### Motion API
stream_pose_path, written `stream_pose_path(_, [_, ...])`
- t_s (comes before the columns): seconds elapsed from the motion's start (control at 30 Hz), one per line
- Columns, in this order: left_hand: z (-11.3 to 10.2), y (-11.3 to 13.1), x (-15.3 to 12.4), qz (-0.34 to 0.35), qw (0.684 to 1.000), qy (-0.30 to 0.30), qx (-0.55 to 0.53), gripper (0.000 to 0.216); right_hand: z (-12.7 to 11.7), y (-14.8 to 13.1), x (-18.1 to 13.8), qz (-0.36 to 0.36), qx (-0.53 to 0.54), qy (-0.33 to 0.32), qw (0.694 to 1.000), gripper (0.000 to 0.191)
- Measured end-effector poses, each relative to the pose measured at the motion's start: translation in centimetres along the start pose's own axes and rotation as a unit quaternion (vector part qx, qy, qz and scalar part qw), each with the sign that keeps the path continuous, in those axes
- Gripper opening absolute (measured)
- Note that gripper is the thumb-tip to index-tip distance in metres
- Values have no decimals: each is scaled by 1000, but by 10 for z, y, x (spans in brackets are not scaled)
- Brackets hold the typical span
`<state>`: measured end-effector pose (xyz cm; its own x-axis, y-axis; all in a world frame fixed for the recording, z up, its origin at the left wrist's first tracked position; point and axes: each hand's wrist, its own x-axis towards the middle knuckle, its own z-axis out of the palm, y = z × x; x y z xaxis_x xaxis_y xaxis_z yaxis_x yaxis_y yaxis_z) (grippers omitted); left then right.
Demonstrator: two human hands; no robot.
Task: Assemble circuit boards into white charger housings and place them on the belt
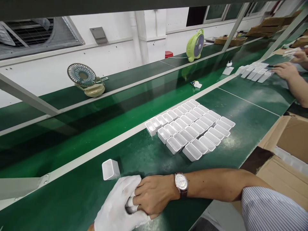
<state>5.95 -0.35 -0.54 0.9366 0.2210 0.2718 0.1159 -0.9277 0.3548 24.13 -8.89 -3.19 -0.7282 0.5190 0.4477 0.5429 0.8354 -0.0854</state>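
My left hand (120,205), in a white glove, is low in view with its fingers curled in against my right hand. My right hand (151,194) is bare across the back, with white coverings on some bent fingers. Both hands are closed together; whatever lies between them is hidden. Just beyond the left hand, a single white plastic case (110,169) lies on its side, its open end facing left. Farther off, several white open-topped plastic cases (186,134) stand in close rows on the green bench (81,195).
A green conveyor belt (115,122) runs behind the bench's pale rail. A small part (196,84) and a white plug piece (228,69) lie on it. Two fans stand beyond. At right are a cardboard box (288,170) and a co-worker's hands (286,70) near white cases.
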Motion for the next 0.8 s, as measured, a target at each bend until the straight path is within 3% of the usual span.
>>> stream_pose_path(0.47, [-2, 0, 7, 4, 998, -32, -54, 71, 3, -1, -1, 57, 23, -13, 998, 26])
stream_pose_path(0.63, [-8, 4, 9, 5, 997, -27, -72, 65, 3, -4, 1, 91, 30, -12, 995, 40])
stream_pose_path(0.73, [-10, 13, 15, -3, 996, 3, -84, 61, 4, -9, 1, 96, 27, 29, 995, 42])
stream_pose_path(0.8, [-7, 27, 17, -15, 997, 26, -77, 54, 4, -13, 0, 82, 10, 101, 991, 40])
